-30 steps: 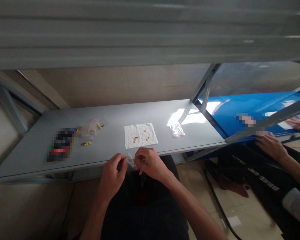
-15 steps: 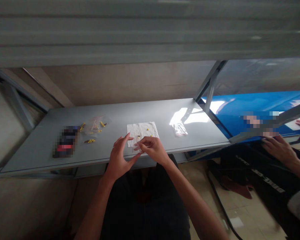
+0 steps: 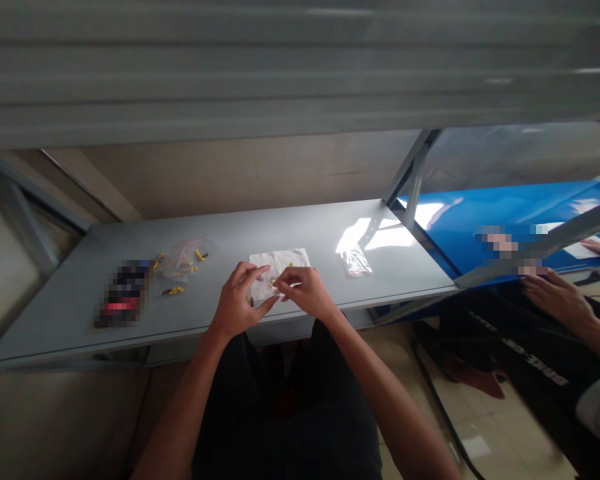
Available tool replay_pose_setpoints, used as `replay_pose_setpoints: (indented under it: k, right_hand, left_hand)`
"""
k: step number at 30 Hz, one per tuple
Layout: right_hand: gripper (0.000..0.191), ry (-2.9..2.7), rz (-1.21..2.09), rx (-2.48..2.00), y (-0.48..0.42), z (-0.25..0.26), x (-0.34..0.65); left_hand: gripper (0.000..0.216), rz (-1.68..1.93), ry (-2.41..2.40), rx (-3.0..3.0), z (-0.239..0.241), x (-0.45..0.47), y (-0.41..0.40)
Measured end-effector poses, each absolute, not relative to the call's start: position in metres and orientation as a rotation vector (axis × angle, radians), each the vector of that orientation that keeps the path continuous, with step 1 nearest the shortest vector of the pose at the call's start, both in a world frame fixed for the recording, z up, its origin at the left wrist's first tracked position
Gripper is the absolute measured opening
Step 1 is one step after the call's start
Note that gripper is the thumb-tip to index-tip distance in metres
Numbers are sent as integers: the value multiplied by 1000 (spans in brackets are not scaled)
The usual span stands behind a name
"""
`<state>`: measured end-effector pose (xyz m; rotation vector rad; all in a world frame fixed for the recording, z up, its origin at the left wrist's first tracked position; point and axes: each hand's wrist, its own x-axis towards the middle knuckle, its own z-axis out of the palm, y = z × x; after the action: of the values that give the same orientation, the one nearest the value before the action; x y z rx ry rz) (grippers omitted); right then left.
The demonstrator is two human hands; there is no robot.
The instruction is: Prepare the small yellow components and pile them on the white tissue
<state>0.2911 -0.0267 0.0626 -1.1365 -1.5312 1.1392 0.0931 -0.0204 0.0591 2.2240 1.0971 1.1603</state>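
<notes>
The white cloth [image 3: 280, 257] lies on the desk [image 3: 80, 287] straight ahead of the person, probably because its pale, soft face makes tiny parts easy to see and keeps them from rolling. Both hands work over its near edge, where anything dropped would likely land on fabric. The right hand [image 3: 304, 288] has its thumb and fingertips pinched together, apparently on a small clear bag [image 3: 271, 283] above the cloth (the fingers hide most of it). The left hand [image 3: 236, 301] curves in from the cloth's left side, thumb and forefinger apart like a cradle; whether its other fingers hold anything, I cannot tell.

The bag looks thin, limp and see-through, with a hint of yellow by it. A yellow piece [image 3: 292, 264] sits on the cloth. Left of the cloth lie clear bags [image 3: 185, 259] and yellow-and-dark pieces [image 3: 175, 291]; right of it, a shiny flat packet [image 3: 356, 261].
</notes>
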Motion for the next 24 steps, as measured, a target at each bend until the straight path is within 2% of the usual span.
replay_pose_setpoints:
  k: [6,15,24]
  right_hand:
    - [21,-1548,1093,-1184,-16,57,295]
    - [31,-1325,712,-1442,-7,26,342]
    - [26,-1420,625,-1522,-4,6,350]
  left_hand:
    - [58,977,1139,2452,66,93,0]
    - [55,404,1143,2974,77,101,34]
    - [51,11,1168,3140,85,108,46]
